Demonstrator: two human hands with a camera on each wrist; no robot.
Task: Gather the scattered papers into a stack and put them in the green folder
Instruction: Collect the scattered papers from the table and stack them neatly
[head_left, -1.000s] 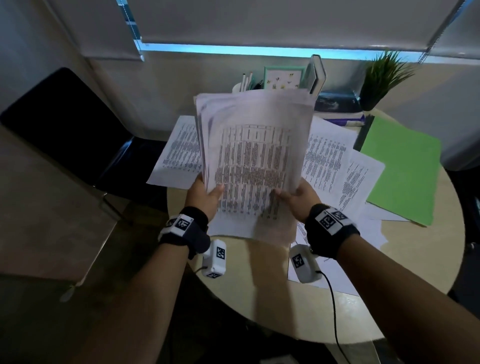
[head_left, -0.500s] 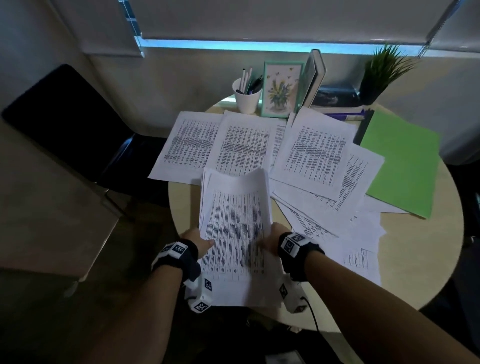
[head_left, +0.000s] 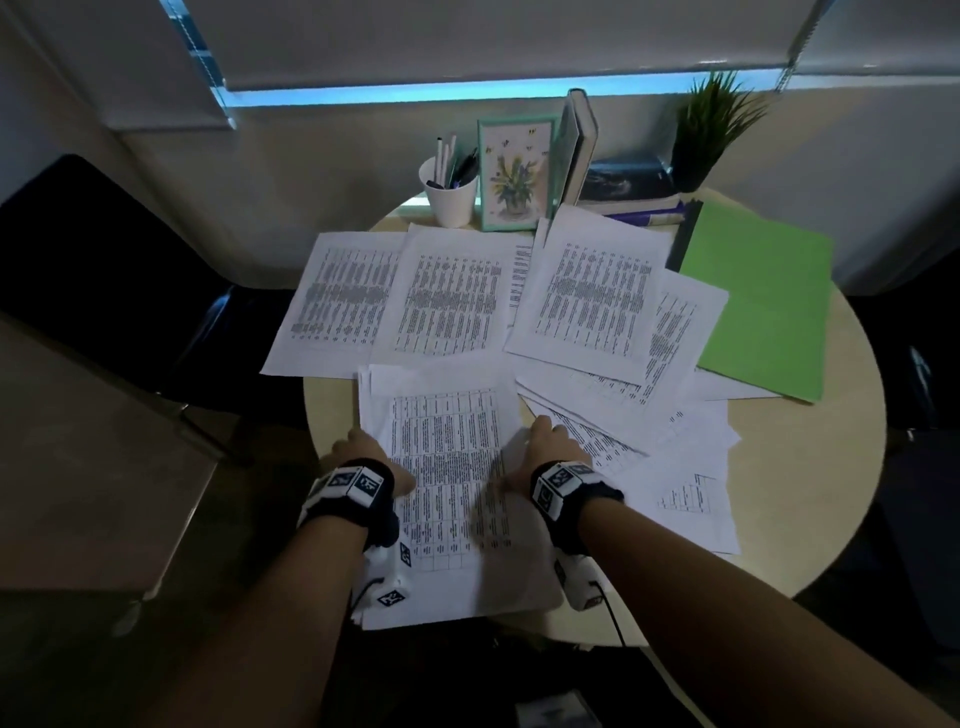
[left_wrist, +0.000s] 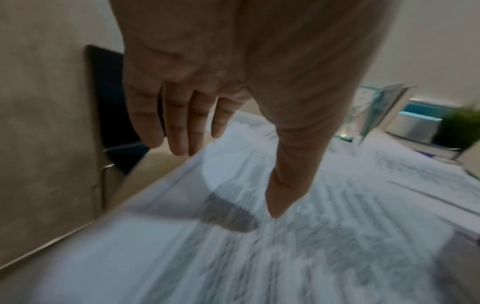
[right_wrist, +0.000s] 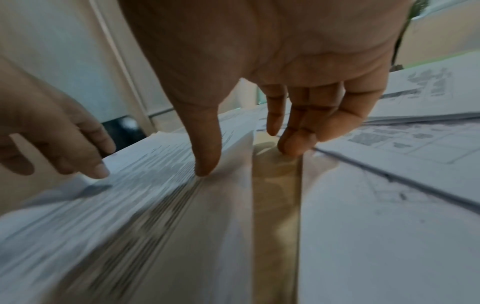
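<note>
A stack of printed papers (head_left: 447, 467) lies flat at the table's near edge, its near end over the rim. My left hand (head_left: 361, 449) is at its left edge; in the left wrist view the thumb (left_wrist: 275, 205) touches the top sheet (left_wrist: 285, 257) and the straight fingers (left_wrist: 179, 139) hang past the edge. My right hand (head_left: 545, 441) is at the right edge, thumb (right_wrist: 205, 164) pressing on the stack (right_wrist: 116, 216), fingers (right_wrist: 293, 144) touching the bare table beside it. Loose sheets (head_left: 452, 296) (head_left: 592, 291) (head_left: 675, 493) lie scattered beyond. The green folder (head_left: 763, 301) lies closed at the far right.
A round beige table (head_left: 810, 467) bears everything. At its back stand a white pen cup (head_left: 451, 200), a framed flower picture (head_left: 515, 176), upright books (head_left: 579, 150) and a potted plant (head_left: 711, 130). A black chair (head_left: 104, 249) stands to the left.
The stack was held upright above the table a second ago. Both hands have lowered it toward me and laid it flat at the near edge, and their grip has loosened.
</note>
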